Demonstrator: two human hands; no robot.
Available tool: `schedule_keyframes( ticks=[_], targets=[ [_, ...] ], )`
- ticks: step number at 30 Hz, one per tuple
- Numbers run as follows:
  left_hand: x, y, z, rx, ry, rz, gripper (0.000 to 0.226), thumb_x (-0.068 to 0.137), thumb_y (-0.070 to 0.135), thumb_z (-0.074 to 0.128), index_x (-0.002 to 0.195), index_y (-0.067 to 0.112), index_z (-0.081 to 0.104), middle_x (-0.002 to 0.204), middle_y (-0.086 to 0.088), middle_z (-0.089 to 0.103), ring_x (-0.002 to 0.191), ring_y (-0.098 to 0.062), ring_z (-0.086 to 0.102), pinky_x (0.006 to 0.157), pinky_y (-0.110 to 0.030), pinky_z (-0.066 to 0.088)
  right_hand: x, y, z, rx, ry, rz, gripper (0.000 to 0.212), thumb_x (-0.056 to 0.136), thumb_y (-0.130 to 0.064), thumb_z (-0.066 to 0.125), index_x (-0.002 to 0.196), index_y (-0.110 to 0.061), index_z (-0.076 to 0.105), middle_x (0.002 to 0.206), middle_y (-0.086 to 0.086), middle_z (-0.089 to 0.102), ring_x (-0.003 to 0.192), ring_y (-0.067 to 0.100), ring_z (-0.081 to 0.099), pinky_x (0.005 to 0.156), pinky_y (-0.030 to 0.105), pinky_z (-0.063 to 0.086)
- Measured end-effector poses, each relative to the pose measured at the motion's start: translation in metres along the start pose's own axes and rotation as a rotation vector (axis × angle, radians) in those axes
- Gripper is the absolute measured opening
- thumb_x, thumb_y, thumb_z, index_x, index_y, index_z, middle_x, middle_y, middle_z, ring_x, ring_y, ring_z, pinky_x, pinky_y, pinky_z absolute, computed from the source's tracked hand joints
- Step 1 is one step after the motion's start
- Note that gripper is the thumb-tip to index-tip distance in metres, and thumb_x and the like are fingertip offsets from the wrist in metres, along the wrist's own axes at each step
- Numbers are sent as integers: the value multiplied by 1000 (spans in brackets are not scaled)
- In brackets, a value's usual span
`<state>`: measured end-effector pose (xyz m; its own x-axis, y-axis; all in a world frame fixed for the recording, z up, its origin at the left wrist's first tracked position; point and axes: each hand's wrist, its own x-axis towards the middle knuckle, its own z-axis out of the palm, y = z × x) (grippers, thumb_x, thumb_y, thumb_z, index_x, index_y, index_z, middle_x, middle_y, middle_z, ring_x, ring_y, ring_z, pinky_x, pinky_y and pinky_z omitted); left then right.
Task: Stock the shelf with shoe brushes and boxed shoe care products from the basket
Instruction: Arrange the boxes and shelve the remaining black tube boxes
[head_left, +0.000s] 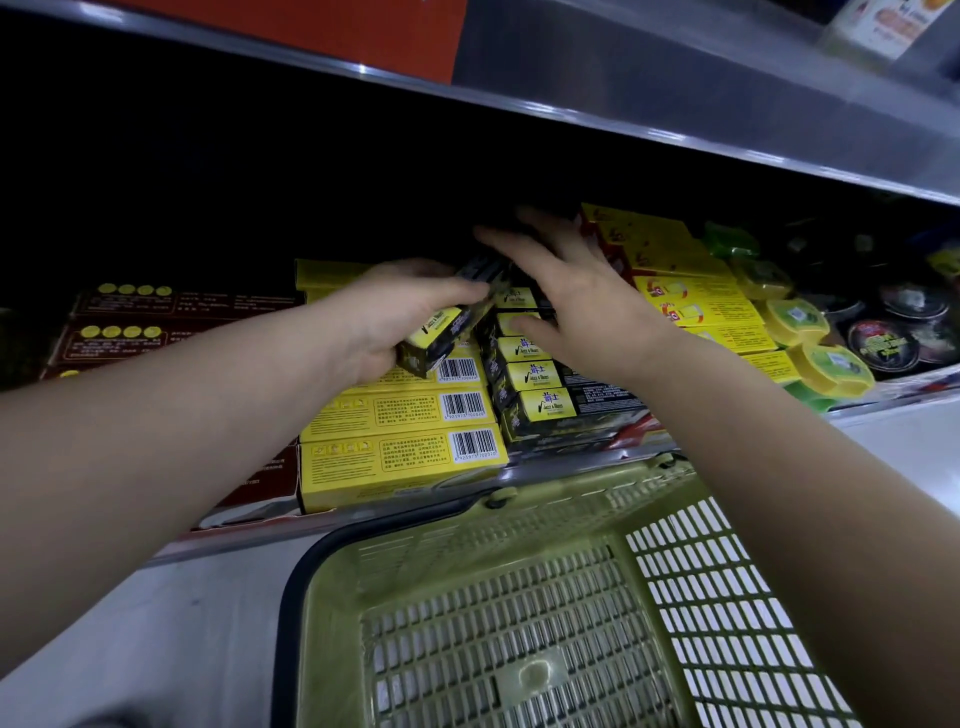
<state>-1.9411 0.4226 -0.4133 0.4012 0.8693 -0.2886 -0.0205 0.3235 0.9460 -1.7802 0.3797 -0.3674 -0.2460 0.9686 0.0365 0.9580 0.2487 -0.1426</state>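
Above the green basket (519, 519), a person's left hand (395, 317) grips a black-and-yellow box (447, 330) over the shelf (566, 460), while the right hand (566, 296) lies spread over the matching row (540, 374). The placing step appears to be in hand. The next move likely calls for slotting the box squarely into that row.

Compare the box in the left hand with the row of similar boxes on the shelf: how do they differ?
The held box is in the air, gripped by the left hand; the row of boxes lies on the shelf. The held box is tilted; the row of boxes sits level, side by side. Both share the black and yellow print.
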Motion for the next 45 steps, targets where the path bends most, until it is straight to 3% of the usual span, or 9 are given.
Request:
schedule_keyframes(
  ticks=[7,11,15,21,24,29,34,38,45],
  targets=[
    [12,4,-4,-361,59,-30,31,94,37,45,112,15,58,102,-9,70,94,-23,68,86,-37,53,25,17,-19,-17,37,17,44,90,-30,60,131,-20,48,125,8,58,111,29,54,82,31,44],
    [12,-15,4,-133,180,13,20,97,28,37,98,20,55,108,-4,61,114,-21,55,103,-36,38,42,41,-13,-112,8,197,42,94,-29,54,134,-24,43,128,10,55,107,29,54,74,30,39],
    [9,-27,21,289,54,20,49,88,12,49,136,11,37,138,-7,43,126,-28,41,92,-28,39,46,57,4,-155,-170,243,34,96,-26,48,129,-25,46,123,12,55,99,28,54,68,30,37],
    [0,-34,34,357,-102,81,71,84,4,52,144,21,18,118,8,28,96,-7,37,76,-21,33,37,65,17,-197,-196,283,62,89,4,36,137,-35,36,117,16,56,80,28,51,52,26,32],
    [0,-31,34,334,-100,100,66,85,1,49,141,23,23,116,8,34,100,-10,39,70,-14,35,34,60,22,-231,-223,285,94,75,21,33,145,-42,22,143,13,42,111,35,53,68,32,44],
    [3,-29,32,289,-55,75,66,90,8,43,148,24,17,124,14,29,113,-6,29,86,-12,25,20,47,17,-253,-211,308,90,78,22,41,148,-31,22,154,8,25,133,31,36,100,36,40],
    [2,-29,39,342,-89,34,62,96,22,35,150,28,5,158,6,8,143,-16,13,93,-20,16,-49,27,18,119,77,283,50,97,-14,45,145,-15,31,151,4,32,137,20,32,104,17,21],
    [2,-31,49,335,-34,20,60,98,45,26,149,31,-1,158,1,5,143,-21,14,106,-34,18,-110,4,44,223,102,320,67,94,-44,41,150,-18,15,157,-6,13,143,7,10,111,22,14],
    [5,-42,86,113,191,66,59,95,50,24,148,36,3,158,1,5,144,-21,9,110,-44,12,-125,-3,78,52,51,301,70,94,-51,20,146,-18,-14,155,-1,-21,140,9,-27,113,22,-17]
  ],
)
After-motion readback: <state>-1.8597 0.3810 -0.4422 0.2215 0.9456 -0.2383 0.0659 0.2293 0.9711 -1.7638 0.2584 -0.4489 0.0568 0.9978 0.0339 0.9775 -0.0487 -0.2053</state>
